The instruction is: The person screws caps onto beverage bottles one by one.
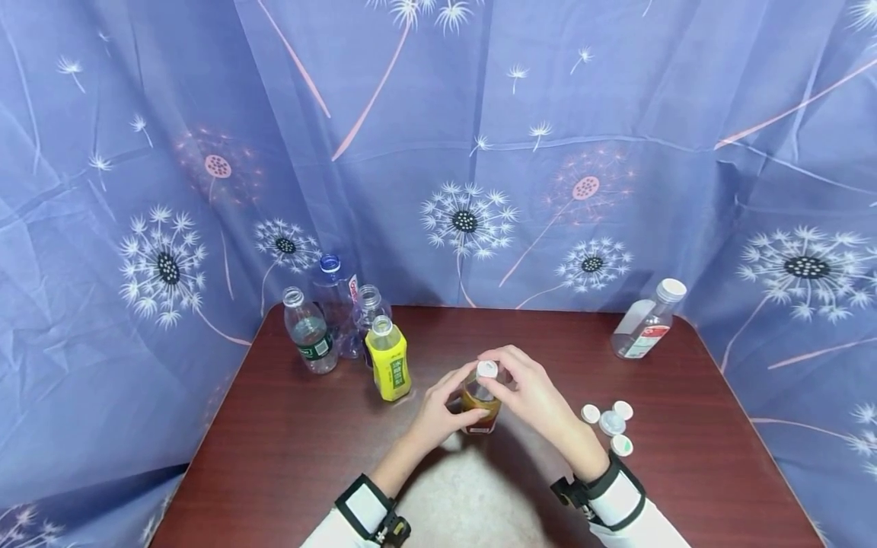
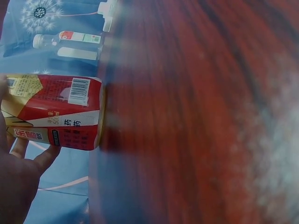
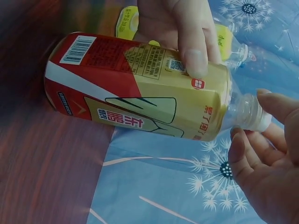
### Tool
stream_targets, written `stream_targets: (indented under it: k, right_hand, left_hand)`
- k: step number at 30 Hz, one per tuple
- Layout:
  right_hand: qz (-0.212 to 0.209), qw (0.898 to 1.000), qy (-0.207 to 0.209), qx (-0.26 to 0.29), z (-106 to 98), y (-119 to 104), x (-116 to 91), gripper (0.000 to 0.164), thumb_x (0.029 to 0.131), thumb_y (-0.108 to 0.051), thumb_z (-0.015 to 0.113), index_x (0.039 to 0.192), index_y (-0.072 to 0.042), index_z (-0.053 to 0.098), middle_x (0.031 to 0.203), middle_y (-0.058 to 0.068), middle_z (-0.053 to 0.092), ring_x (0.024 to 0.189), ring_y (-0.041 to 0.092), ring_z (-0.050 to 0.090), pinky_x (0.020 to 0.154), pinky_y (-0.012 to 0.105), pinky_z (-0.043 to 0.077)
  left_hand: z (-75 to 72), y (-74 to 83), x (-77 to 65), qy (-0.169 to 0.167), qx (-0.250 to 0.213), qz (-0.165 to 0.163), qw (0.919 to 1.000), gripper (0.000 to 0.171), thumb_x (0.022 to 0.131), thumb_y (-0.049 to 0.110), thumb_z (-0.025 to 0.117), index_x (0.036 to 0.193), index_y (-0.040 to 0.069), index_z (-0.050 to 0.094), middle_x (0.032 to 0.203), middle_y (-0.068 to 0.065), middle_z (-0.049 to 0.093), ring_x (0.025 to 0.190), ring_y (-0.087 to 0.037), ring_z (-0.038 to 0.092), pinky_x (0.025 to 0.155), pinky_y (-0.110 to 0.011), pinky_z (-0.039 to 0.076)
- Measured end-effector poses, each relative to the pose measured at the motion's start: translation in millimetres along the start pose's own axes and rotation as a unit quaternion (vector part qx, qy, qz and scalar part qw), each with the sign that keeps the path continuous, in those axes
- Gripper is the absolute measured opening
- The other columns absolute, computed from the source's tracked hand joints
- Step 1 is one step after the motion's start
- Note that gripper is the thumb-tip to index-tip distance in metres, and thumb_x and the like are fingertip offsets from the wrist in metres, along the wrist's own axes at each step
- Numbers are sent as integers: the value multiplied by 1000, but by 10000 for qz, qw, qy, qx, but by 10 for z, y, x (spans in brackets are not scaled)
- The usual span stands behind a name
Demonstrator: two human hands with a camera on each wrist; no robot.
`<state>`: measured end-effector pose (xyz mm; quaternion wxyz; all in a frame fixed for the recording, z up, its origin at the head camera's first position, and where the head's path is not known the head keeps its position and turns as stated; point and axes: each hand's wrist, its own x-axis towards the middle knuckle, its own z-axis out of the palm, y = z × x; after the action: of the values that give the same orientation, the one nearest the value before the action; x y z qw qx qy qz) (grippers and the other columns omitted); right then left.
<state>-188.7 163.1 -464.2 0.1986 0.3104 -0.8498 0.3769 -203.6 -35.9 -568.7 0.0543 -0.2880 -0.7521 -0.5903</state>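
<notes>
Okay, trouble spot first: the white cap (image 3: 265,122) sits on the neck of the red-and-gold bottle (image 3: 154,93), in front of the person near the middle of the surface (image 1: 308,464), and a twist up there could spin the whole bottle if the lower grip is too slack. Squeeze too hard instead and the wall might buckle, pushing out any drink inside; the label hides how much there is, and whether the cap is tight or loose I cannot tell. A slip of the fingertips could drop the cap, too. Watch that right wrist strap (image 1: 617,491), close to the loose caps (image 1: 612,423): a careless sweep might scatter them. And over on the other side, the yellow-labelled bottle (image 1: 390,369) stands uncapped near the left hand (image 1: 438,411), so a wide elbow could tip it. Now to the hands themselves: the left is curved round the upper part of the bottle, thumb pressed on the label, opened only as wide as the bottle. The right hand (image 1: 526,387) pinches the cap, thumb on one side, fingers bent on the other, a narrow gap between them filled by the cap.
</notes>
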Motion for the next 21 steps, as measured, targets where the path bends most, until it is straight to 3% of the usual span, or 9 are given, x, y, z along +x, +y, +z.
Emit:
stream_targets:
  k: [6,10,14,17,21]
  right_hand:
    - [-149,9999,-41,3,-28,8,-9,44,87,-3,81,129,-3,68,116,7,69,84,19,61,67,33,58]
    - [-153,9998,-130,23,-34,-4,-4,37,90,-1,78,126,-5,70,117,7,70,92,17,63,72,36,61]
    - [36,9999,-141,-17,-16,-24,12,29,91,-6,79,120,-7,71,112,4,69,89,16,61,72,35,62]
    - [45,9999,-121,-46,-4,-20,21,36,89,-9,82,122,-5,70,111,4,69,87,16,62,71,35,62]
    - [-264,9995,-94,-117,-9,4,16,46,86,-5,83,130,-3,68,116,9,70,92,19,64,73,34,61]
  left_hand:
    - [10,1,13,2,-40,54,10000,76,86,12,87,154,18,53,143,-8,61,128,-25,61,101,-39,57]
    - [5,16,9,-19,-60,-16,10000,76,87,14,87,154,19,52,144,-8,61,127,-24,61,101,-39,58]
    - [-2,15,1,-14,-61,-26,10000,75,87,14,86,154,20,52,143,-7,61,127,-24,61,101,-40,58]
    - [-3,9,-1,25,-57,84,9999,75,87,13,86,154,17,52,142,-9,62,126,-26,62,100,-41,58]
    - [-4,1,-2,37,-16,170,9998,75,87,11,86,154,15,52,142,-11,62,126,-27,62,100,-41,59]
